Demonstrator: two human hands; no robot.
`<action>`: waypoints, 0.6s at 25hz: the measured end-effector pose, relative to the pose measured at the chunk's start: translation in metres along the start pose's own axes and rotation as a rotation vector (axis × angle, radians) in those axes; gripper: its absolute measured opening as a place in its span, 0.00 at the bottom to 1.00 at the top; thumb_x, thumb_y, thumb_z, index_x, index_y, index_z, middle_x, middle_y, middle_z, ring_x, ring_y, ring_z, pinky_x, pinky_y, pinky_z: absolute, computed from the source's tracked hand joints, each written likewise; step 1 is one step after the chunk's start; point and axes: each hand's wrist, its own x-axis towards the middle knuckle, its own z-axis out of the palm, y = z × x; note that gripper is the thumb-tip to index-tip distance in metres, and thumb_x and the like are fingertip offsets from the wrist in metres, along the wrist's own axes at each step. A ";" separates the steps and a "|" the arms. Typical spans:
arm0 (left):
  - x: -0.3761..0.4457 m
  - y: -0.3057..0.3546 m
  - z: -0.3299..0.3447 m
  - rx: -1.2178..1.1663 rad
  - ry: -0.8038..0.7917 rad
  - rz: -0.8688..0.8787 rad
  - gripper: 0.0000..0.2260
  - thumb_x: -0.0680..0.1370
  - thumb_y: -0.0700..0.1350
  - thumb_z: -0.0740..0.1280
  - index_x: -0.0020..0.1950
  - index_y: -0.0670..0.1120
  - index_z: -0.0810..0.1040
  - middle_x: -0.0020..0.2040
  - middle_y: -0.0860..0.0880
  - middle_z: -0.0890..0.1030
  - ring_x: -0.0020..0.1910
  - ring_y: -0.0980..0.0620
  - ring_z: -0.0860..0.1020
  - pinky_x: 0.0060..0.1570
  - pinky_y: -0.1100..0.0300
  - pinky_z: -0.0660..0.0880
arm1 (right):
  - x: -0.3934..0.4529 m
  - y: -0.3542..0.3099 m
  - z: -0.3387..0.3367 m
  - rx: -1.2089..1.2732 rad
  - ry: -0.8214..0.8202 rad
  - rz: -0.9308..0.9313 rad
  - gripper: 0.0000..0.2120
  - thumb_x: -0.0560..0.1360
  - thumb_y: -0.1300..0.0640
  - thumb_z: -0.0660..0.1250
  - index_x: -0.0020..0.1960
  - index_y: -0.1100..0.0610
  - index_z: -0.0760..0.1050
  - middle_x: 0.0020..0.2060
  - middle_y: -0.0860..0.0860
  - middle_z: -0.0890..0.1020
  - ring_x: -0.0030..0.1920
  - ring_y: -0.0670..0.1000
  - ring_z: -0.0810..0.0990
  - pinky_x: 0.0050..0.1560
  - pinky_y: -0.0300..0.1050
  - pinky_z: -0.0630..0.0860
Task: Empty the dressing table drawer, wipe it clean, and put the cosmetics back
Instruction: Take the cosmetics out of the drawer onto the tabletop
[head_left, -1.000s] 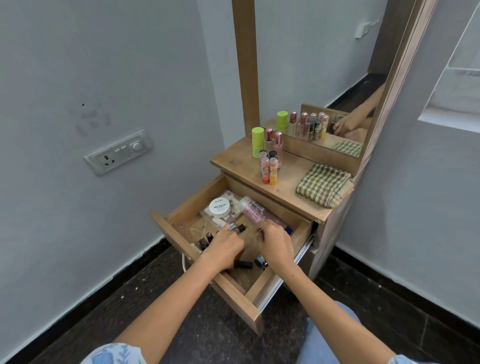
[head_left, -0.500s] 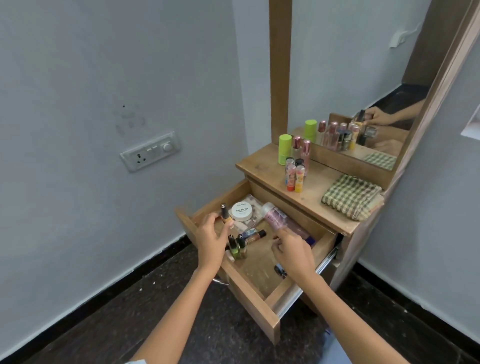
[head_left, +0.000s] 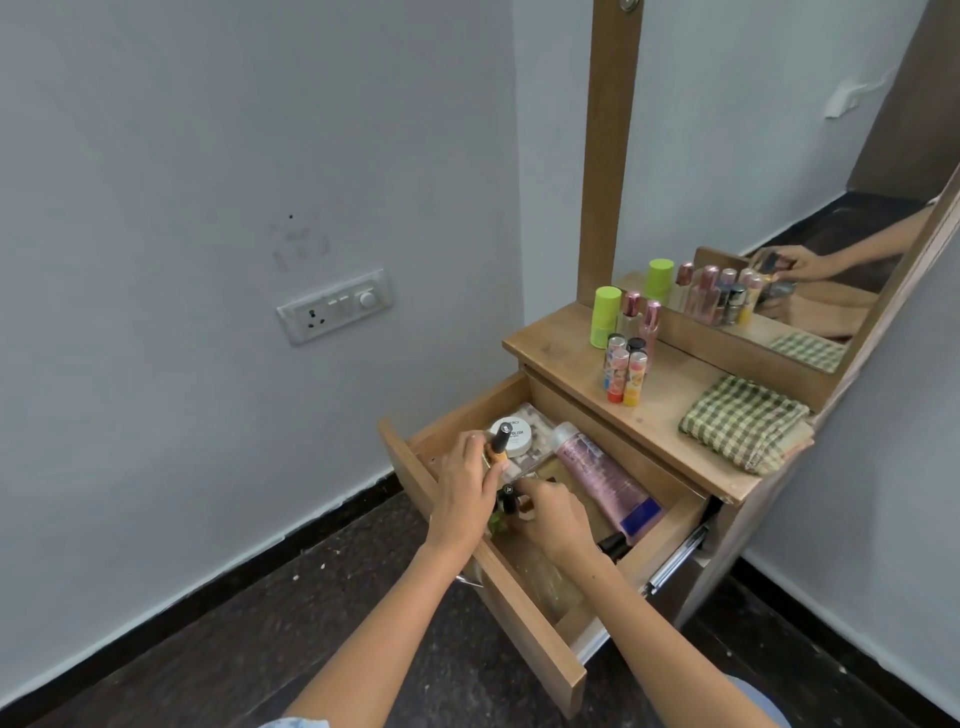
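Two hands are working inside the open drawer of the dressing table. The left hand is holding a small bottle with a black cap and orange body, its fingers curled around it, above the left part of the drawer. The right hand is reaching down beside it, and its fingers are closing on a small dark-capped bottle; how firmly it is gripping is hard to see. In the drawer, a white round jar is lying at the back and a pink tube is lying along the right side. On the tabletop, a green container, some small bottles and a folded checked cloth are standing near the mirror.
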 end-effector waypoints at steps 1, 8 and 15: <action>0.000 -0.001 0.000 -0.001 0.003 0.008 0.11 0.78 0.45 0.65 0.59 0.48 0.71 0.57 0.52 0.74 0.56 0.57 0.73 0.57 0.62 0.71 | 0.000 0.001 0.000 0.020 0.009 0.011 0.15 0.72 0.57 0.70 0.58 0.51 0.76 0.50 0.50 0.82 0.50 0.50 0.80 0.46 0.45 0.78; 0.002 -0.001 0.004 0.068 -0.027 0.086 0.10 0.78 0.45 0.65 0.58 0.47 0.72 0.58 0.52 0.73 0.54 0.55 0.74 0.54 0.64 0.65 | -0.016 0.007 -0.023 0.317 0.219 0.068 0.11 0.72 0.64 0.71 0.52 0.53 0.78 0.45 0.46 0.83 0.47 0.43 0.81 0.50 0.44 0.80; 0.016 0.029 0.011 -0.042 -0.065 0.192 0.13 0.76 0.49 0.67 0.59 0.48 0.75 0.55 0.56 0.76 0.54 0.62 0.71 0.53 0.73 0.63 | -0.015 0.027 -0.135 0.274 0.604 0.115 0.11 0.73 0.63 0.71 0.54 0.55 0.79 0.45 0.48 0.83 0.46 0.46 0.81 0.47 0.42 0.77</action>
